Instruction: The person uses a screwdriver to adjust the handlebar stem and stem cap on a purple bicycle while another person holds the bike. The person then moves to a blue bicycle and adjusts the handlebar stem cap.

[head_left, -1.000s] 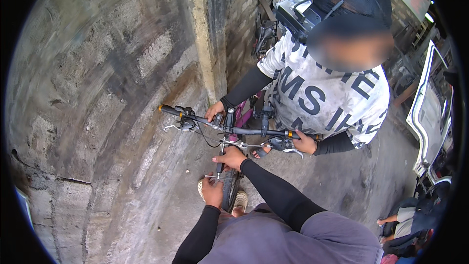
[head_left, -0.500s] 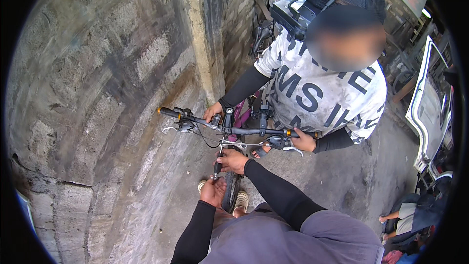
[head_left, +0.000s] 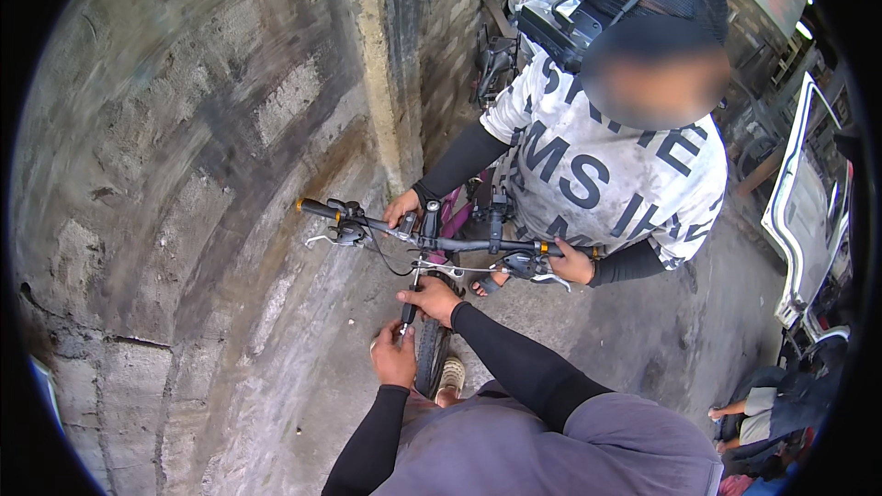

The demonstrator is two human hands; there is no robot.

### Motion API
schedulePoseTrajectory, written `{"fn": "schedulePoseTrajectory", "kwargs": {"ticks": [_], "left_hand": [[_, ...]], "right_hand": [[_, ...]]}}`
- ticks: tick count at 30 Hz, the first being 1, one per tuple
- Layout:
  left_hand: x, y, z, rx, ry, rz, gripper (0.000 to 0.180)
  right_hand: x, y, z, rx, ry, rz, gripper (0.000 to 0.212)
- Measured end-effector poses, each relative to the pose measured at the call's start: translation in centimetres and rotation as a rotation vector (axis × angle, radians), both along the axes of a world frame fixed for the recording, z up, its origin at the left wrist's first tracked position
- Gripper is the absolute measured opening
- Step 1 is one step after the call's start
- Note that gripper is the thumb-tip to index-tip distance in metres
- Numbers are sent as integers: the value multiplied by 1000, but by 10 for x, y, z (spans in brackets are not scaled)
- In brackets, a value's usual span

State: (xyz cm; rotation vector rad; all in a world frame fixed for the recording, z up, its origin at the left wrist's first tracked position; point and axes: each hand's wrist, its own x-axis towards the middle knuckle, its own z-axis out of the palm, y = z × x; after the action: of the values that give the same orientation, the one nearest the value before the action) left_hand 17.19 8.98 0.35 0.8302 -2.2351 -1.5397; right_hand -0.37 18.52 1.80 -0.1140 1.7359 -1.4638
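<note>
Gripping black-handled tool (head_left: 409, 313): right hand (head_left: 432, 300), clamped on it. Tool sits 1 o'clock from left hand (head_left: 394, 361), long axis roughly 1-to-7. Left fingers at 7-o'clock end; can't tell if pinched.

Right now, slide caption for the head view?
Left hand and right hand at a black tool beside a tire; co-worker holds handlebar.

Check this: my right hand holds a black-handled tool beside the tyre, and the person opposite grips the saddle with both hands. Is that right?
Not the saddle: the head view shows the person opposite gripping the handlebar with both hands. Your right hand does hold a black-handled tool beside the tyre.
</note>
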Motion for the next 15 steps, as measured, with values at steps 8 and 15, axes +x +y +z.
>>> {"fn": "schedulePoseTrajectory", "kwargs": {"ticks": [8,15], "left_hand": [[-21,-24,-17,1738,38,400,25],[-28,-26,-30,1641,-106,358,19]], "right_hand": [[-28,24,-35,-437,-439,-389,16],[-39,-7,-50,-713,-586,-510,5]]}}
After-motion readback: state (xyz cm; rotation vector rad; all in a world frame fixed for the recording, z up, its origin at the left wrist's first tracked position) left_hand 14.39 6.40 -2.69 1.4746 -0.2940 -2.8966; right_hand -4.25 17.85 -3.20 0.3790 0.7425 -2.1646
